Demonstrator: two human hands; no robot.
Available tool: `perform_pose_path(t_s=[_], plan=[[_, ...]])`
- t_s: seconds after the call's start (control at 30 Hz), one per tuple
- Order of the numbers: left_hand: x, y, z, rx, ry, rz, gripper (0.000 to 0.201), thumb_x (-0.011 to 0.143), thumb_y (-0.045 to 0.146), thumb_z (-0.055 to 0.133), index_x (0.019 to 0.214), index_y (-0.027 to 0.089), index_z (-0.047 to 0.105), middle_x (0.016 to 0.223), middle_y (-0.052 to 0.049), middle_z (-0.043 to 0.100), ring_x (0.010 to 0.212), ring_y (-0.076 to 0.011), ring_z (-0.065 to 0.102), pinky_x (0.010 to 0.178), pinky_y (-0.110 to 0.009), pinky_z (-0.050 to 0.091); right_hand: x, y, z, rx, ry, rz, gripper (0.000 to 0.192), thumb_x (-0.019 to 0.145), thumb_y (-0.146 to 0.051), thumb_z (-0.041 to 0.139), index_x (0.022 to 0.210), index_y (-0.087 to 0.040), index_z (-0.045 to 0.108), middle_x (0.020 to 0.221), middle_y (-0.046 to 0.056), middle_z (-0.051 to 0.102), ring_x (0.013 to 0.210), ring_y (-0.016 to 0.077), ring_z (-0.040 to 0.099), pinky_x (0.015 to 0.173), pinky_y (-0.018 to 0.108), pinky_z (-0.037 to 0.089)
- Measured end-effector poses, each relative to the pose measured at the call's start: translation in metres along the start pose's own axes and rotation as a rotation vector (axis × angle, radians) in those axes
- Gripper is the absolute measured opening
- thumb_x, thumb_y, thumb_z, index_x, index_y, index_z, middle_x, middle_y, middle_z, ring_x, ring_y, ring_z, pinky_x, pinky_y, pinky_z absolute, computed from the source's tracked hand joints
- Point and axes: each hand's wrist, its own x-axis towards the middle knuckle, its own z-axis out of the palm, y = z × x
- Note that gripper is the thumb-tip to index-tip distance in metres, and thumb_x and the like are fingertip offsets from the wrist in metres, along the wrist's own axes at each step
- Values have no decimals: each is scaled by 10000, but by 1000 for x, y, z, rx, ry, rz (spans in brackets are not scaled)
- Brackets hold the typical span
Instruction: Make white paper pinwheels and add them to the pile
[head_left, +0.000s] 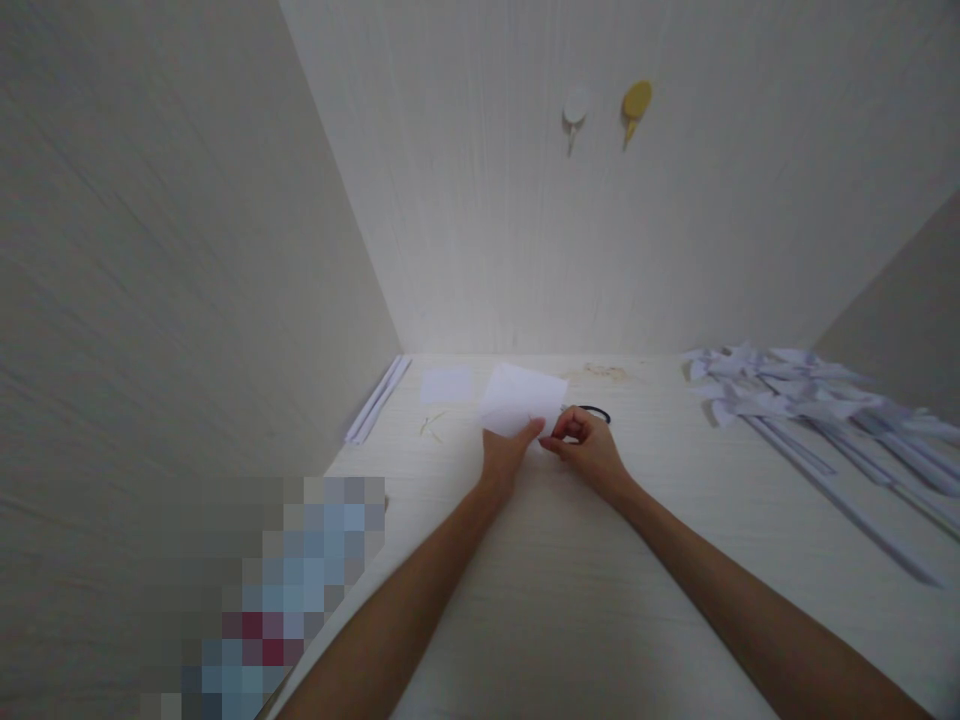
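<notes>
A white sheet of paper [521, 392] is held a little above the white table top, tilted toward me. My left hand [508, 455] grips its lower edge, thumb on the front and the other fingers hidden behind. By the sheet's lower right corner, my right hand [589, 445] is closed in a pinch of thumb and forefinger. What sits between those fingertips is too small to make out. A black curved loop [598, 411], resembling a scissors handle, lies on the table just behind the right hand, partly hidden by it.
Rolled white paper strips [379, 400] lie along the left edge. Another paper piece [447, 385] and thin pale scraps [433, 428] are nearby. Several folded paper shapes with long sticks [810, 410] fill the right side. Two hooks, white [576, 106] and yellow [637, 101], hang on the wall.
</notes>
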Motion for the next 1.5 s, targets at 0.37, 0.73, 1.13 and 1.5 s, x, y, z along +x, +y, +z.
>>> perform_pose_path(t_s=[0.37,0.73,1.13,1.5], plan=[[8,-5,-3,56,-61,8,138,515,229,683,538,114,609,536,-23,597,481,-107,534,431,-201,446,3,2,-11,-365,226,-198,156,676,-306,575,638,-190,477,588,0,515,546,128,473,520,264,391],[13,-8,-7,-98,-20,-46,226,512,287,690,609,98,615,614,-36,608,539,-99,547,436,-186,456,13,15,-38,-1038,319,-88,134,718,-234,479,767,-182,592,858,75,586,823,237,471,627,324,319],[13,-5,-8,-235,8,-104,222,483,240,705,610,90,600,588,-10,581,511,-77,526,416,-173,425,13,17,-40,-1057,193,30,129,740,-231,488,814,-176,578,870,70,597,834,232,529,620,312,291],[20,-7,-11,-376,51,-115,195,488,230,702,546,91,579,520,1,567,458,-65,512,433,-180,419,3,8,-42,-1034,177,98,167,787,-214,406,861,-129,530,859,114,595,810,229,522,667,345,286]])
